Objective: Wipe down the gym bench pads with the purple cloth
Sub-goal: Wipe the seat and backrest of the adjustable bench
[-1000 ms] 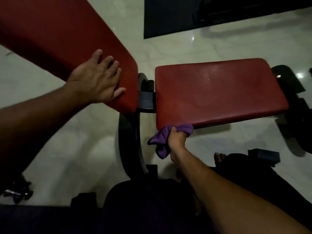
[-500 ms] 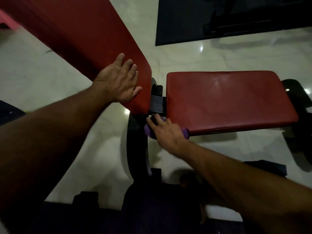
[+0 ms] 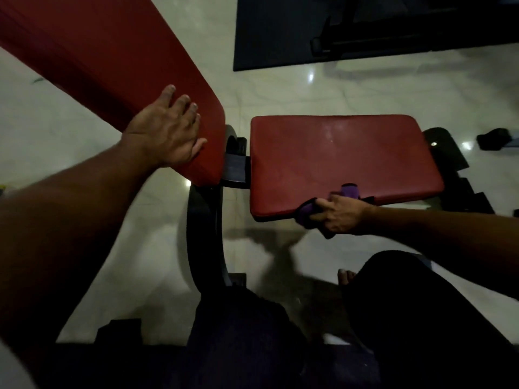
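Right hand (image 3: pixel 341 216) grips purple cloth (image 3: pixel 349 190) at seat pad (image 3: pixel 337 161) near edge; left hand (image 3: pixel 165 133), fingers flat, rests on backrest pad (image 3: pixel 112 60); black frame (image 3: pixel 205 237) between pads.

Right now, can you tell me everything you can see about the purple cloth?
The purple cloth looks soft and is crumpled into a bunch. The right hand grips it against the near edge of the red seat pad. One bit pokes up above the fingers onto the pad; another sticks out left of the hand, and a darker end hangs below. Most is hidden by the hand.
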A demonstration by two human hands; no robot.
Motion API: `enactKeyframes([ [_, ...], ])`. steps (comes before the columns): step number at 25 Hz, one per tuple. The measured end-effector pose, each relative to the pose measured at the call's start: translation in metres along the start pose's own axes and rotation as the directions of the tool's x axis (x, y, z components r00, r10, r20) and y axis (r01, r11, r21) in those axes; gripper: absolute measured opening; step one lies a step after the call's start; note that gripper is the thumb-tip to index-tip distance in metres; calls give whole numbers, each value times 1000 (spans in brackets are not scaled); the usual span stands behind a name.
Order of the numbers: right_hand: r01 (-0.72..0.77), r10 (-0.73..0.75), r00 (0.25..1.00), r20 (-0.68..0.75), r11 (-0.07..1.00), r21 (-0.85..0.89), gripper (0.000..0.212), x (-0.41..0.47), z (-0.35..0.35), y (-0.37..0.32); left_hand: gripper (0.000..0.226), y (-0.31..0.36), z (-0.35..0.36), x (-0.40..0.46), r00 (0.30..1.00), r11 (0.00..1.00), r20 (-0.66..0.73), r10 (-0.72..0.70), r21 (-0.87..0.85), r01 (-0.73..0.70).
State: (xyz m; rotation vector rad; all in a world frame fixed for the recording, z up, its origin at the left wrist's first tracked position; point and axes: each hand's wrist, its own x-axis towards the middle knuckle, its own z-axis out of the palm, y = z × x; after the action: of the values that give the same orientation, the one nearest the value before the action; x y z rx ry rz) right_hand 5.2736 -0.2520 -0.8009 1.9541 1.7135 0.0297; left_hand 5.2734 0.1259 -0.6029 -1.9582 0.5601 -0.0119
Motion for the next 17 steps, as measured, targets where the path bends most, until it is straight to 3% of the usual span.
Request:
enactKeyframes([
  [3,-90,90,993,75,996,-7,29,-74,50,11,77,3,4,-2,998,998,35,-59,2,58],
  [5,-164,161,975,151,986,10,30,-113,66,16,72,8,0,-3,989,986,68,-134,-92,140],
  [9,-382,275,880,388,895,232,49,-158,55,28,76,22,-22,14,912,924,355,-208,-233,302],
  [11,-581,374,778,505,736,349,50,-170,32,33,74,31,-42,25,867,836,480,-130,-417,356],
  [13,-741,528,671,521,448,500,49,-182,-3,48,68,34,-76,41,839,643,543,-12,-639,423],
  [15,-747,551,609,570,157,646,53,-192,-50,66,55,37,-127,45,846,398,519,119,-806,438],
  [17,-675,546,627,556,25,737,58,-204,-109,88,52,30,-181,37,882,191,447,150,-888,418],
])
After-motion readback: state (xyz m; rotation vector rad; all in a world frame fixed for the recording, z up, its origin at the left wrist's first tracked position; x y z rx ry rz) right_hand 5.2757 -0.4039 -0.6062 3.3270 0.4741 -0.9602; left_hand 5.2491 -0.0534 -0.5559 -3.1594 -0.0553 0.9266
